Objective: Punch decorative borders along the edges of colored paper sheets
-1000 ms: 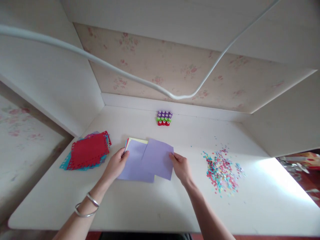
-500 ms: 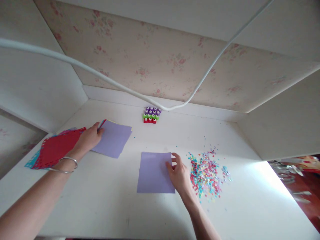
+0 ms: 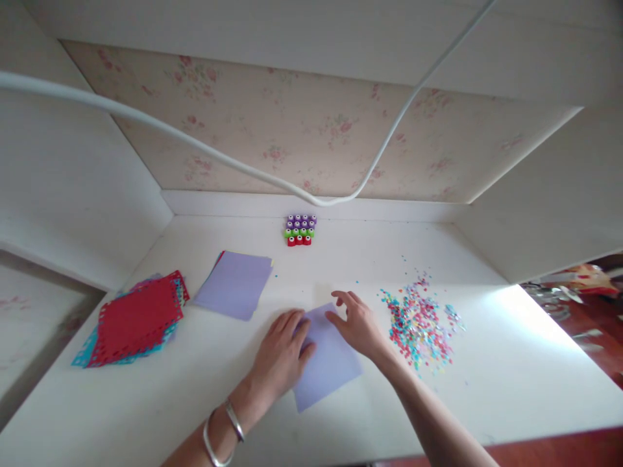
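A single light purple paper sheet (image 3: 327, 363) lies turned at an angle on the white desk. My left hand (image 3: 285, 350), with bangles at its wrist, rests on the sheet's left edge, fingers stretched and thumb spread over the paper. Above the upper right part of the sheet is my right hand (image 3: 354, 321), its fingers curved and thumb apart from them; whether it touches the paper is unclear. Further left lies a stack of paper (image 3: 236, 285) with a purple sheet on top. Several craft punches (image 3: 300, 230) in purple, green and red stand in rows near the wall.
A pile of red and blue sheets with punched edges (image 3: 139, 318) lies at the desk's left. Colourful paper confetti (image 3: 421, 324) is scattered right of my right arm. A white cable (image 3: 219, 155) hangs across the view. The white desk (image 3: 506, 376) has a side panel at right.
My left hand has left the paper stack and come to the single purple sheet. That sheet has turned from square-on to slanted. The camera view has shifted slightly.
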`<control>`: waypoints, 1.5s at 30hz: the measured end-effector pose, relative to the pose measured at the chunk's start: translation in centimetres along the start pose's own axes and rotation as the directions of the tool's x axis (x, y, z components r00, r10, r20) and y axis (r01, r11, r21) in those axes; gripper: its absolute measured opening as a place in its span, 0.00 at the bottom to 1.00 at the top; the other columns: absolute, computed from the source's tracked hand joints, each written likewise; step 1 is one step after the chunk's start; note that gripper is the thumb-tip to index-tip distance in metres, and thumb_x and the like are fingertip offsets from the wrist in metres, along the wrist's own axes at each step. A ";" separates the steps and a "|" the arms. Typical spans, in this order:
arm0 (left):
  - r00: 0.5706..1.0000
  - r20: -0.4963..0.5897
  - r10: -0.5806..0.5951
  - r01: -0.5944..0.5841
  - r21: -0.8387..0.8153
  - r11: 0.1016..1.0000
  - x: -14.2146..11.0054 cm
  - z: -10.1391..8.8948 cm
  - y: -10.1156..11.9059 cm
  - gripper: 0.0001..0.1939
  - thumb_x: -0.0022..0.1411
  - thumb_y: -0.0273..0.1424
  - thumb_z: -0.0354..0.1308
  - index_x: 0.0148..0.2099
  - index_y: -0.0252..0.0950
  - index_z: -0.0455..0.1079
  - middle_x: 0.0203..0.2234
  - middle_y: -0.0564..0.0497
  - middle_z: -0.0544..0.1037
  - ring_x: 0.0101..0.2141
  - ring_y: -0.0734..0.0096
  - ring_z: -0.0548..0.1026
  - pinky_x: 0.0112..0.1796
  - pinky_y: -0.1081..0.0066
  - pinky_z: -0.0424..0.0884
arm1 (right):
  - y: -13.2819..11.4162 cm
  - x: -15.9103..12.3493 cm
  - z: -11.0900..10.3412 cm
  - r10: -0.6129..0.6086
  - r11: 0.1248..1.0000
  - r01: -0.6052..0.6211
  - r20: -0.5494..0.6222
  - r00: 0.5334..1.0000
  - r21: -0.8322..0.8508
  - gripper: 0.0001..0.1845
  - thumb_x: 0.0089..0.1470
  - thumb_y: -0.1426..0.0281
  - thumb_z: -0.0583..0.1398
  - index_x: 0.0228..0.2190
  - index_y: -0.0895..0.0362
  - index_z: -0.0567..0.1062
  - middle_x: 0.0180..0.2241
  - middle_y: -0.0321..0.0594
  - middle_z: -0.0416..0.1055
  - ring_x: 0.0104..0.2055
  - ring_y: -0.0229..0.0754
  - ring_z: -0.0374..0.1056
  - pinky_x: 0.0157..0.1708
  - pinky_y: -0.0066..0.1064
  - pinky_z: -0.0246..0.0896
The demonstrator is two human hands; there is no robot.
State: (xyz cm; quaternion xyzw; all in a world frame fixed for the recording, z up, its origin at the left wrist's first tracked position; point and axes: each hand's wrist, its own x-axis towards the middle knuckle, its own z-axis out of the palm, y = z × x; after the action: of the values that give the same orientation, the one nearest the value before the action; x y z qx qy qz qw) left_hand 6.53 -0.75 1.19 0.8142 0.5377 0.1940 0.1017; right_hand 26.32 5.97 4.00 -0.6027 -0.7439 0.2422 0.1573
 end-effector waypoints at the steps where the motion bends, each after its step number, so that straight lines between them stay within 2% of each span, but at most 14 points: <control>1: 1.000 0.003 0.009 -0.009 -0.002 1.000 -0.1 0.2 -0.1 0.18 0.66 0.35 0.55 0.56 0.34 0.68 0.56 0.41 0.70 0.57 0.55 0.66 0.59 0.55 0.62 | -0.6 0.9 -0.2 -0.023 0.999 0.023 -0.009 1.000 0.028 0.18 0.56 0.64 0.60 0.48 0.53 0.71 0.41 0.39 0.74 0.33 0.40 0.71 0.38 0.32 0.65; 3: 1.000 0.001 0.021 -0.021 -0.012 1.000 -0.3 0.2 -0.7 0.18 0.66 0.34 0.56 0.56 0.34 0.68 0.56 0.41 0.70 0.58 0.55 0.65 0.59 0.53 0.61 | -1.9 3.2 -0.4 -0.065 0.997 0.066 -0.026 0.998 0.040 0.15 0.59 0.63 0.56 0.47 0.54 0.72 0.39 0.38 0.75 0.31 0.38 0.71 0.37 0.30 0.65; 6: 1.000 -0.003 0.029 -0.029 -0.051 0.998 -0.7 -0.1 -1.8 0.16 0.66 0.31 0.56 0.55 0.36 0.69 0.57 0.42 0.70 0.59 0.56 0.65 0.60 0.52 0.60 | -3.5 7.7 0.0 -0.101 0.994 0.100 -0.043 0.994 -0.033 0.17 0.61 0.67 0.53 0.49 0.56 0.72 0.46 0.42 0.74 0.38 0.39 0.72 0.43 0.30 0.65; 9: 1.000 -0.010 0.020 -0.021 -0.096 0.995 -1.1 -0.3 -2.5 0.14 0.67 0.28 0.53 0.53 0.42 0.71 0.56 0.48 0.72 0.58 0.59 0.66 0.62 0.45 0.52 | -4.3 12.2 0.8 -0.120 0.988 0.116 -0.034 0.992 -0.101 0.24 0.59 0.72 0.54 0.57 0.57 0.67 0.59 0.46 0.64 0.52 0.45 0.67 0.52 0.33 0.60; 11: 0.999 -0.017 0.029 -0.030 -0.112 0.993 -1.3 -0.3 -2.8 0.15 0.67 0.25 0.51 0.51 0.45 0.72 0.55 0.51 0.73 0.59 0.59 0.65 0.62 0.39 0.46 | -4.3 14.5 1.4 -0.135 0.981 0.131 -0.017 0.991 -0.145 0.28 0.57 0.76 0.54 0.60 0.58 0.64 0.63 0.48 0.57 0.57 0.48 0.63 0.56 0.36 0.56; 13: 0.998 -0.023 0.051 -0.053 -0.121 0.991 -1.5 -0.3 -3.0 0.16 0.66 0.23 0.51 0.50 0.45 0.73 0.55 0.51 0.73 0.59 0.59 0.65 0.62 0.41 0.46 | -4.2 16.0 1.8 -0.139 0.975 0.137 0.003 0.990 -0.176 0.30 0.56 0.79 0.54 0.60 0.58 0.63 0.64 0.49 0.57 0.57 0.50 0.62 0.56 0.37 0.55; 17: 0.999 -0.050 0.011 -0.017 -0.117 0.993 -1.4 -0.2 -3.2 0.18 0.63 0.21 0.52 0.52 0.43 0.73 0.56 0.46 0.70 0.58 0.60 0.65 0.62 0.48 0.52 | -3.4 16.9 2.1 -0.138 0.969 0.138 0.012 0.990 -0.203 0.25 0.58 0.79 0.53 0.56 0.57 0.68 0.56 0.51 0.66 0.54 0.52 0.64 0.54 0.39 0.56; 20: 0.996 -0.072 -0.044 0.036 -0.102 0.994 -1.0 -0.2 -2.9 0.19 0.64 0.22 0.52 0.54 0.41 0.70 0.54 0.46 0.72 0.56 0.61 0.67 0.62 0.48 0.51 | -2.5 16.4 2.0 -0.149 0.973 0.147 0.000 0.989 -0.178 0.18 0.60 0.76 0.52 0.50 0.58 0.73 0.53 0.52 0.68 0.54 0.51 0.64 0.53 0.38 0.55; 23: 0.992 -0.098 -0.085 0.079 -0.056 0.995 -0.3 -0.3 -2.2 0.15 0.68 0.29 0.51 0.55 0.39 0.68 0.50 0.47 0.74 0.52 0.60 0.69 0.61 0.48 0.52 | -1.2 15.1 1.8 -0.154 0.983 0.152 -0.012 0.988 -0.099 0.14 0.61 0.74 0.54 0.47 0.57 0.73 0.52 0.50 0.70 0.52 0.48 0.66 0.52 0.35 0.56; 27: 0.990 -0.097 -0.106 0.104 -0.029 0.994 0.8 -0.5 -1.3 0.18 0.67 0.36 0.53 0.57 0.37 0.66 0.49 0.44 0.73 0.49 0.56 0.69 0.53 0.53 0.62 | 0.9 11.6 2.2 -0.089 0.992 0.097 -0.101 0.991 0.075 0.14 0.62 0.70 0.54 0.49 0.56 0.68 0.48 0.48 0.74 0.49 0.46 0.69 0.48 0.36 0.60; 29: 0.991 -0.078 -0.107 0.106 -0.011 0.994 1.2 -0.7 -1.0 0.20 0.66 0.38 0.55 0.57 0.36 0.66 0.49 0.43 0.73 0.48 0.54 0.69 0.49 0.54 0.64 | 1.7 9.3 2.7 -0.040 0.979 0.072 -0.168 0.985 0.192 0.14 0.63 0.66 0.53 0.49 0.55 0.66 0.46 0.47 0.75 0.47 0.45 0.71 0.46 0.37 0.63; 35: 0.993 -0.032 -0.111 0.113 0.049 0.992 1.5 -0.9 -1.0 0.21 0.61 0.40 0.62 0.54 0.39 0.68 0.45 0.45 0.73 0.46 0.53 0.68 0.47 0.55 0.62 | 2.1 2.6 4.8 0.042 0.861 0.107 -0.278 0.960 0.497 0.16 0.63 0.56 0.51 0.45 0.54 0.64 0.46 0.48 0.75 0.43 0.44 0.75 0.43 0.39 0.68; 41: 0.988 -0.006 -0.155 0.155 0.028 0.987 0.4 -0.4 -1.2 0.23 0.58 0.39 0.65 0.55 0.41 0.68 0.45 0.46 0.73 0.46 0.53 0.68 0.45 0.54 0.62 | 2.2 0.8 5.2 0.058 0.599 0.183 -0.270 0.961 0.780 0.16 0.56 0.58 0.62 0.43 0.52 0.69 0.47 0.46 0.75 0.46 0.45 0.73 0.49 0.41 0.66; 45: 0.987 -0.004 -0.159 0.158 -0.016 0.987 -0.1 -0.2 -1.1 0.22 0.58 0.37 0.65 0.55 0.43 0.69 0.47 0.47 0.72 0.47 0.54 0.68 0.45 0.55 0.63 | 2.3 0.7 5.3 0.016 0.635 0.156 -0.214 0.977 0.757 0.17 0.56 0.58 0.63 0.44 0.54 0.72 0.44 0.45 0.76 0.45 0.45 0.73 0.48 0.40 0.66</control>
State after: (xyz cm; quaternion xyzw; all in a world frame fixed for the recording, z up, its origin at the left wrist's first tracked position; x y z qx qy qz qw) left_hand 5.51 -0.36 0.90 0.7674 0.5995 0.1920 0.1218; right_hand 25.30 6.16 -1.75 -0.4698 -0.5729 0.4676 0.4821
